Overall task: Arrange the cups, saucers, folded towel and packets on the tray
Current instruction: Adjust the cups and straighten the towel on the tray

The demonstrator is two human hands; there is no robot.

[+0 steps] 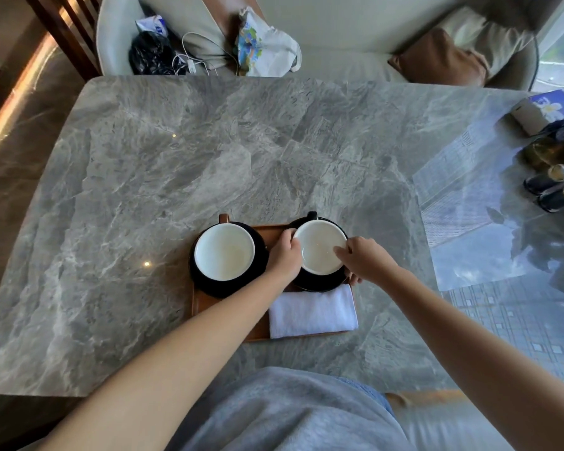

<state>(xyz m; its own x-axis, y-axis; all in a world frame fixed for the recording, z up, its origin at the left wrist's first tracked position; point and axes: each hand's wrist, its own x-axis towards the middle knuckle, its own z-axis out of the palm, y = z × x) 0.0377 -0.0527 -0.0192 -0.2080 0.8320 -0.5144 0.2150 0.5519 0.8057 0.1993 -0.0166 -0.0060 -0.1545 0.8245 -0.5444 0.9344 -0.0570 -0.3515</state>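
Right cup (pixel 319 247): gripped at its rim by left hand (pixel 285 257) and right hand (pixel 367 260), at tray's (pixel 198 304) far right corner.
Around: towel (pixel 313 310) just nearer; left cup (pixel 224 251) beside.

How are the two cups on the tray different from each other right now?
The left cup stands untouched, while both hands, left hand and right hand, are on the right cup. The left cup's handle looks brown; the right cup's looks black. Both are white inside, empty, and sit on dark saucers on the tray.
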